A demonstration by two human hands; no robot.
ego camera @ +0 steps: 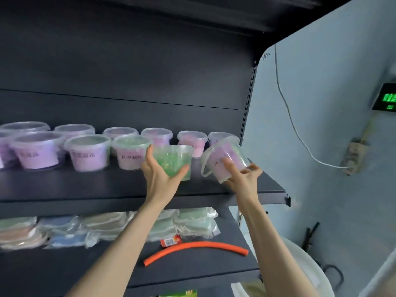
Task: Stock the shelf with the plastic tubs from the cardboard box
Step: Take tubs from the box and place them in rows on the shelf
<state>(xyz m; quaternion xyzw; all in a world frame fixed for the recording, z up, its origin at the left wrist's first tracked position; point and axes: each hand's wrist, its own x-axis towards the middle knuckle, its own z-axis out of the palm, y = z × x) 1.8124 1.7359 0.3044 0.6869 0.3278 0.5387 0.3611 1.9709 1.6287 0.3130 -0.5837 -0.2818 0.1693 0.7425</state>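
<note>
- Dark metal upper shelf (85,185): clear lidded plastic tubs (87,153) with purple or green contents stand upright in two rows towards its back.
- Lower dark shelf (192,269): stacked clear plastic packets (64,230), a small red packet (171,241) and a curved orange tube (197,247) near the front.

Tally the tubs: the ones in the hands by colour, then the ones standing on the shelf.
Green tub in the left hand: 1
Purple tub in the right hand: 1
Standing tubs on the shelf: 10, one cut off at the left edge
Total: 12
</note>
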